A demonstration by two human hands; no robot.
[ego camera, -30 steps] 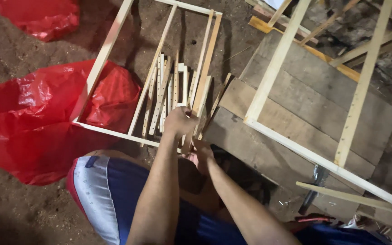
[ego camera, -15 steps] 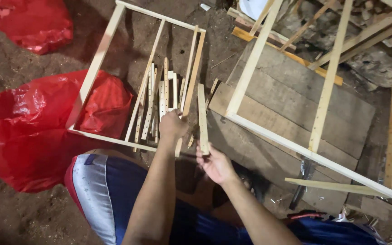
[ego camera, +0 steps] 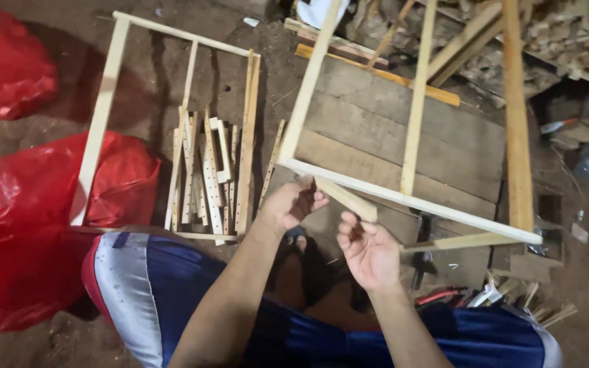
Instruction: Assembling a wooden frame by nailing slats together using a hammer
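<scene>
the floor (ego camera: 56, 341) is bare brown dirt, dim and scuffed, with a platform of rough grey boards (ego camera: 444, 146) laid on it to the right. two red plastic bags lie at the left: a big crumpled one (ego camera: 28, 232) beside the person's knee and a smaller one (ego camera: 1, 68) in the far corner. no label shows on either. a pale wooden frame (ego camera: 100, 129) lies flat on the dirt, and a bundle of short drilled slats (ego camera: 202, 170) rests inside it. a second, larger frame (ego camera: 414, 109) lies on the boards, with scrap wood heaped beyond it at the top right.

the short wooden strip (ego camera: 345, 197) is pale, square-edged and unpainted, and lies slanted just below the near rail of the larger frame. the left hand (ego camera: 291, 203) has its grip clenched on the strip's upper end. the right hand (ego camera: 369, 249) sits at the lower end with fingers curled; it seems to be just off the wood, though the view is too blurred to be sure.
</scene>
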